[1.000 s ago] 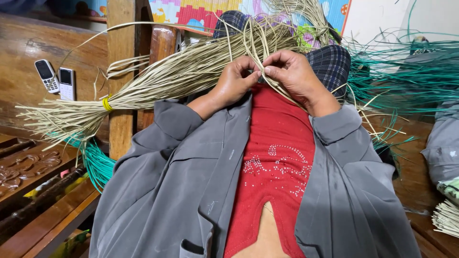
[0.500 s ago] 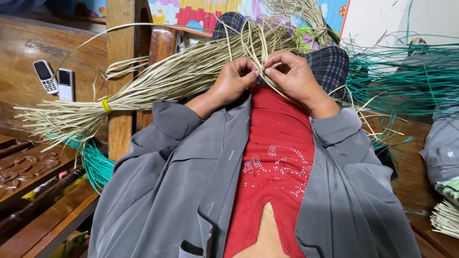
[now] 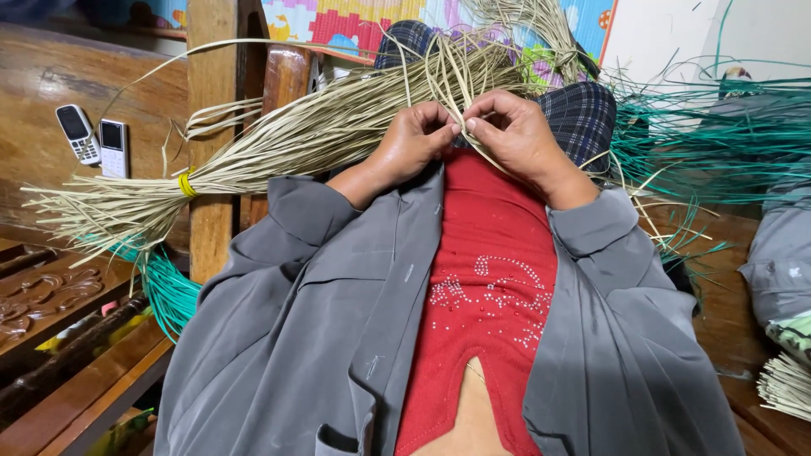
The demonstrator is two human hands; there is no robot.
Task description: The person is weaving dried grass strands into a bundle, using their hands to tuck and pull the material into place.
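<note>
My left hand (image 3: 414, 139) and my right hand (image 3: 515, 135) meet over my lap, fingertips pinched together on thin pale straw strands (image 3: 452, 84) that rise and fan out above them. A long bundle of the same pale straw (image 3: 279, 148) stretches to the left, tied with a yellow band (image 3: 186, 184) near its loose, splayed end. Grey sleeves and a red top fill the lower view.
Two small phones (image 3: 95, 139) lie on the wooden surface at the left. Green strands (image 3: 710, 135) spread at the right and a green bundle (image 3: 169, 291) hangs lower left. A wooden post (image 3: 211, 110) stands behind the straw. Another pale bundle (image 3: 786, 384) sits at the lower right.
Both hands stay pinched on the strands; the fingers shift slightly as they work the straw. The bundle has not moved.
</note>
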